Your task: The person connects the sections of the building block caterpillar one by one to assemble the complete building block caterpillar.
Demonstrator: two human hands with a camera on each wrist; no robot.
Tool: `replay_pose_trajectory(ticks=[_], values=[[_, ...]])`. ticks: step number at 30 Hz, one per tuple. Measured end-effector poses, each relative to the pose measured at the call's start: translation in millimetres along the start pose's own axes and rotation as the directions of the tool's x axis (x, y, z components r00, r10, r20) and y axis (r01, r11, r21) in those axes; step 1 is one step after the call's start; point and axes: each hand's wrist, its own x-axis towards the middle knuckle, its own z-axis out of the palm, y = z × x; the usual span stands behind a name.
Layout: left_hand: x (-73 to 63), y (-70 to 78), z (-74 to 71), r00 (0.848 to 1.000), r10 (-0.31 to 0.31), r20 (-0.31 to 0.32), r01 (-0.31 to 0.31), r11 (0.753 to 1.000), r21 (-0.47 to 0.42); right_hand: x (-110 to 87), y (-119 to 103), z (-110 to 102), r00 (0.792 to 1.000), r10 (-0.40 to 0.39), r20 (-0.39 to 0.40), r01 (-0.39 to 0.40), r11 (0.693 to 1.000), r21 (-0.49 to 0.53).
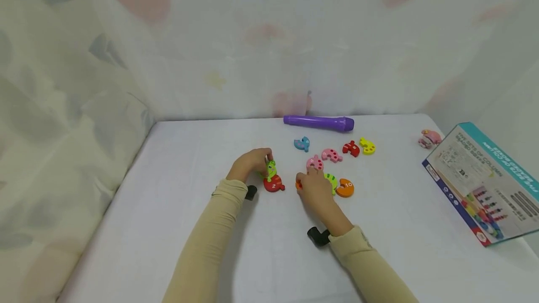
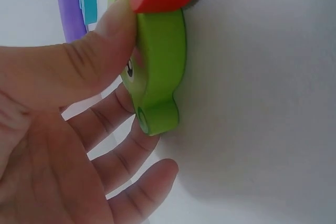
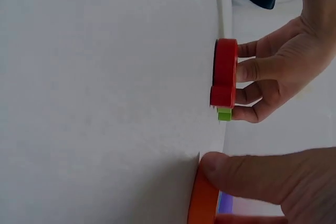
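While my left grip (image 1: 251, 162) pinches the green head piece (image 1: 271, 169) at the table (image 1: 168, 200), the red piece (image 1: 273, 184) touches its near side. My right grip (image 1: 315, 188) pinches the orange piece (image 3: 202, 203) by its edge; that piece lies to the right of the red piece, apart from it, its long axis mostly hidden from me. I judge that sideways gap matters most, my left grip being nearer the red piece.

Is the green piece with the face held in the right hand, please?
No, the left hand holds the green face piece, while the right hand grips an orange piece.
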Motion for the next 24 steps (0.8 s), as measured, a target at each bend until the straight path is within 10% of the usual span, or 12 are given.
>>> replay_pose_trajectory(ticks=[12, 24], values=[[2.4, 2.7, 1.7, 1.000, -0.017, -0.006, 0.017, 1.000, 0.024, -1.6, -15, -7, 0.981, -0.194, -0.006, 0.190, 0.955, 0.227], [2.1, -2.1, 1.9, 1.000, -0.018, -0.007, 0.018, 1.000, -0.002, 11.7, -26, 2, 0.984, -0.172, 0.039, 0.158, 0.959, 0.233]])
